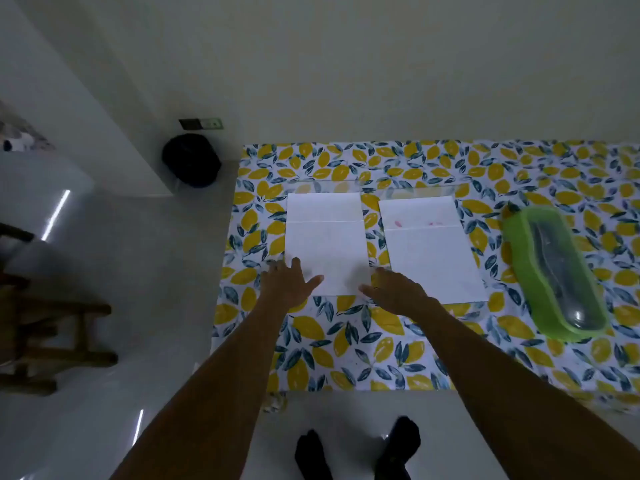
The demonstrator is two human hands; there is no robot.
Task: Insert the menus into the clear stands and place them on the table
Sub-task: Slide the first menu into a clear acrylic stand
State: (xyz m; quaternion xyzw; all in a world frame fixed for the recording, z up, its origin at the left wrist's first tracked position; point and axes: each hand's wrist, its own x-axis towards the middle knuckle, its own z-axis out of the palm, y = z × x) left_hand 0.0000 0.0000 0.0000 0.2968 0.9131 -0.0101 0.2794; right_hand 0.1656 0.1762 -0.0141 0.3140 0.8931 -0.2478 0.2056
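Two white menu sheets lie flat side by side on the lemon-print tablecloth (pixel 346 344). The left menu (pixel 325 244) and the right menu (pixel 429 251) each sit in or on a clear stand; faint transparent edges show past their far ends, at the left stand (pixel 322 186) and the right stand (pixel 415 190). My left hand (pixel 289 284) rests fingers spread on the near left corner of the left menu. At the gap between the sheets, my right hand (pixel 394 289) lies fingers apart, touching the near right corner of the left menu. Neither hand grips anything.
A green plastic container with a clear lid (pixel 554 271) lies on the table at the right. A black bag (pixel 192 160) sits on the floor by the wall. A wooden chair (pixel 45 323) stands at the left. My feet in dark socks (pixel 360 452) are below the table edge.
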